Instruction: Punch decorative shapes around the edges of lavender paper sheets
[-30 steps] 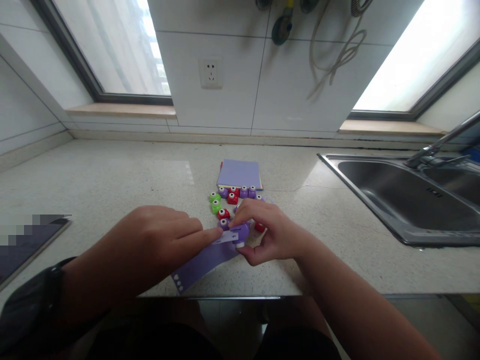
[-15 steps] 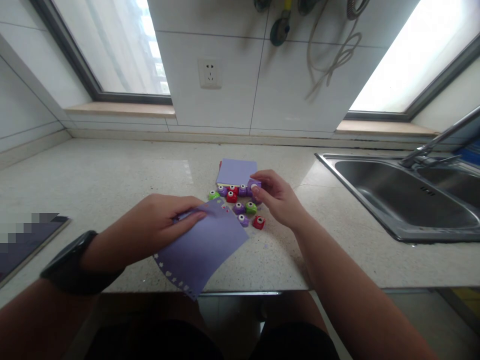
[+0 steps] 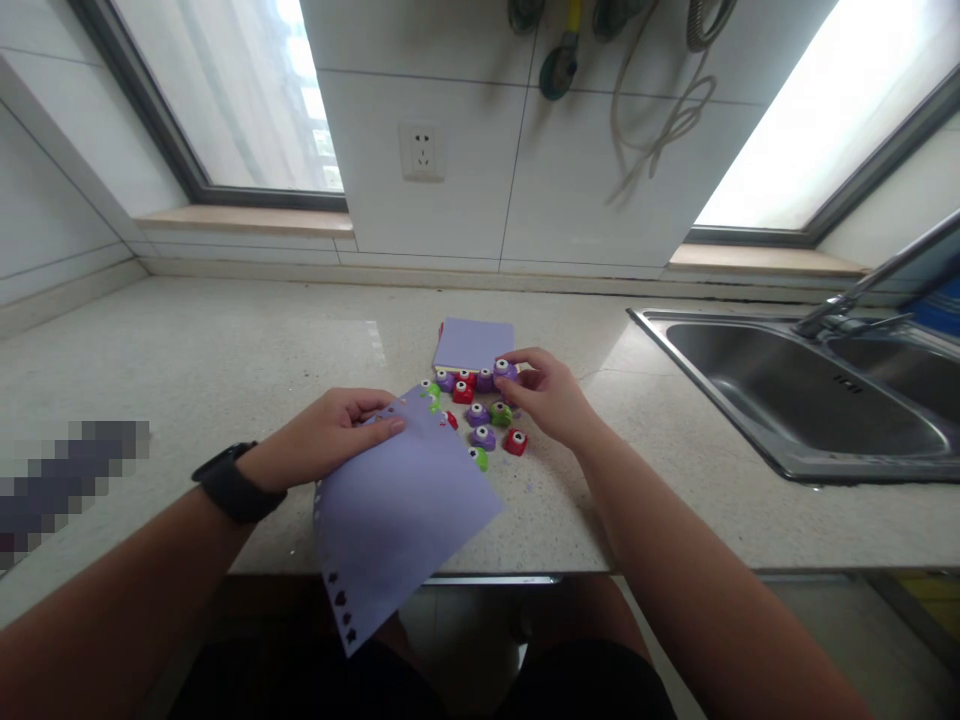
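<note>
My left hand (image 3: 341, 430) pinches a sheet of purple paper (image 3: 405, 510) between thumb and fingers. Small shapes such as stars and hearts are punched along the sheet's left edge and part of its top edge, and its lower corner hangs past the counter's front. Between the thumb and fingers of my right hand (image 3: 551, 395) is a small purple craft punch (image 3: 504, 371). Around it lie several more little punches: a red one (image 3: 516, 441), a green one (image 3: 501, 412) and a purple one (image 3: 482, 437) among them. The paper partly covers a few at its upper edge.
A stack of purple paper (image 3: 475, 342) lies behind the punches. To the right is a steel sink (image 3: 750, 400) with a faucet (image 3: 832, 310). A blurred-out flat object (image 3: 52, 490) is at the far left of the counter.
The purple sheet has turned and its lower corner has dropped toward me, uncovering a green punch beside its right edge. My right hand has shifted slightly, still with the purple punch.
</note>
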### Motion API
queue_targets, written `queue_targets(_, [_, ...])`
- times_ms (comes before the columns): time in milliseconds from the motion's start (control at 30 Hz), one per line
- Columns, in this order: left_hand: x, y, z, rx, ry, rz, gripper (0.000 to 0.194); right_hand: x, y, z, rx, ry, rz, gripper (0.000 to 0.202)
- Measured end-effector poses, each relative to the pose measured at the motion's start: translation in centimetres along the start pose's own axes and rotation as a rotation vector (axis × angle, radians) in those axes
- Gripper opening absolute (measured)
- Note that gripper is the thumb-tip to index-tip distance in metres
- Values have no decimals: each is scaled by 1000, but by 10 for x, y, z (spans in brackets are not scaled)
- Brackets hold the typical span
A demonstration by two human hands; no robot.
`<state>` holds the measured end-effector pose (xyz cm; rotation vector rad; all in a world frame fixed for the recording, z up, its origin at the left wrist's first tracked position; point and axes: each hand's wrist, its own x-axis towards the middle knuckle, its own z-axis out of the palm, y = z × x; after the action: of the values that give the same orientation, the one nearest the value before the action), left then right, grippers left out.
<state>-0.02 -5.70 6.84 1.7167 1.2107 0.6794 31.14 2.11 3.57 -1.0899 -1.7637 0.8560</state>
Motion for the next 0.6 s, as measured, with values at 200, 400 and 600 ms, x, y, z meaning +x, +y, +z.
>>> queue_targets(200, [4, -27, 3, -238, -37, -92, 42, 2, -2, 0, -298, -43, -149, 25])
queue_targets(400, [4, -38, 7, -354, -19, -113, 34, 4, 2, 5, -368, -59, -86, 17])
queue_targets(600, [6, -40, 7, -397, -3, -109, 32, 5, 4, 8, -505, -75, -69, 9])
